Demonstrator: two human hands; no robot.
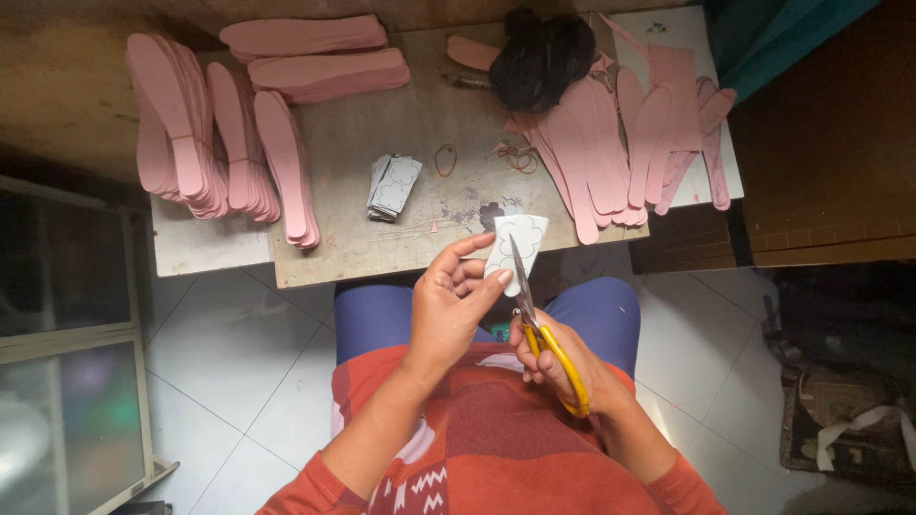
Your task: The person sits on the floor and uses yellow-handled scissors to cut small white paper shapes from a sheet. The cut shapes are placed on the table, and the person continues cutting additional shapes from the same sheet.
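Note:
My left hand [450, 305] pinches a small white paper piece [516, 246] with a dark outline drawn on it, held up in front of the table edge. My right hand [563, 367] grips yellow-handled scissors [539, 324], whose blades point up and lie across the paper's middle. Both hands hover over my lap, just below the wooden board [382, 133].
Stacks of pink shoe insoles [210, 133] lie at the left, and more are fanned out at the right [620, 143]. A small pile of cut white pieces [393, 185], rubber bands [446, 159] and a black plastic bag [540, 57] rest on the board. White tiled floor lies below.

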